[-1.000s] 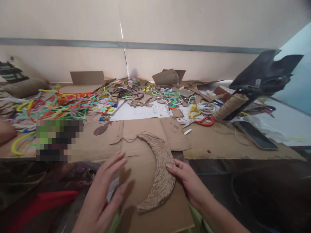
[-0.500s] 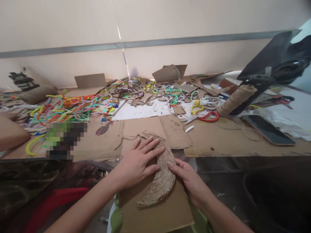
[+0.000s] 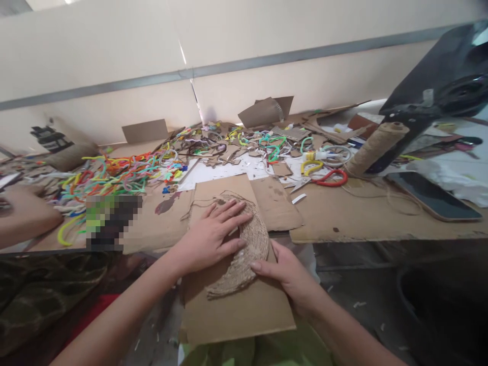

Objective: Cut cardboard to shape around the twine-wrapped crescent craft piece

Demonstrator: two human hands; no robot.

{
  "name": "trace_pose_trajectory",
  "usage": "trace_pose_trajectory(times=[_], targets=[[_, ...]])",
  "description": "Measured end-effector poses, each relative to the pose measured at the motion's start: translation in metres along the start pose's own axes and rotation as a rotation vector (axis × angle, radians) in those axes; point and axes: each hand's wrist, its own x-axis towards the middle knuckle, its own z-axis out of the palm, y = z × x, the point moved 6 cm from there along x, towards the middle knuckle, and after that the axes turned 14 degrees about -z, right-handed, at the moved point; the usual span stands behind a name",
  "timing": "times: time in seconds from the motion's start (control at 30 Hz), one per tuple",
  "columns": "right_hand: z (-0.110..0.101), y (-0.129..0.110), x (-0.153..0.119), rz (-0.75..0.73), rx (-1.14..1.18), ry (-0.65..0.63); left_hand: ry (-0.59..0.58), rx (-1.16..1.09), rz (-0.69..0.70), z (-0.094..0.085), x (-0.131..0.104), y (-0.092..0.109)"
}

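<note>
A crescent of coiled jute twine (image 3: 253, 239) lies on a piece of cardboard (image 3: 244, 320), which spans from my lap to the table edge. My left hand (image 3: 209, 241) rests flat across the crescent's inner side, fingers stretched out and slightly spread. At the right edge, my right hand (image 3: 290, 277) grips the cardboard, its thumb on top against the twine and its other fingers mostly hidden below. A loose twine tail (image 3: 196, 204) trails off the crescent's upper left end.
Red-and-yellow-handled scissors (image 3: 324, 177), a twine spool (image 3: 377, 150) and a phone (image 3: 432, 195) are on the table's right. Colourful pipe cleaners (image 3: 110, 175) pile up at left, near another person's arm (image 3: 28, 216). Cardboard scraps (image 3: 224, 155) lie behind.
The cardboard has shifted forward, its far end now over the table. My right thumb has slid down and left along the crescent's outer edge; my left hand stays flat on it.
</note>
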Motion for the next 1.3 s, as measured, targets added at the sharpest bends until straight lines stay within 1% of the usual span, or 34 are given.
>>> trace_pose_trajectory(times=[0.07,0.13,0.23,0.33,0.47,0.63,1.0,1.17,1.3], targets=[[0.003,0.002,0.007,0.003,-0.005,0.022,-0.014,0.000,-0.003,0.002,0.005,-0.007],[0.003,0.009,0.009,0.034,0.011,0.038,-0.022,-0.007,-0.010,0.009,0.007,-0.013],[-0.002,0.020,0.003,0.058,0.052,0.057,0.003,-0.003,-0.028,0.019,0.006,-0.017],[-0.007,0.024,-0.005,0.057,0.087,0.048,0.017,0.004,-0.038,0.023,0.004,-0.016],[-0.007,0.021,-0.011,0.041,0.117,0.032,0.014,0.014,-0.053,0.020,0.003,-0.013],[-0.005,0.020,-0.009,0.031,0.161,0.019,0.024,-0.006,-0.061,0.019,0.003,-0.014],[-0.012,0.024,-0.010,0.023,0.174,-0.018,0.014,-0.011,-0.079,0.023,0.004,-0.019],[-0.009,0.020,-0.006,0.037,0.191,0.005,-0.017,-0.018,-0.088,0.014,0.007,-0.016],[-0.005,0.019,0.001,0.025,0.197,0.034,-0.008,-0.003,-0.083,0.007,0.008,-0.011]])
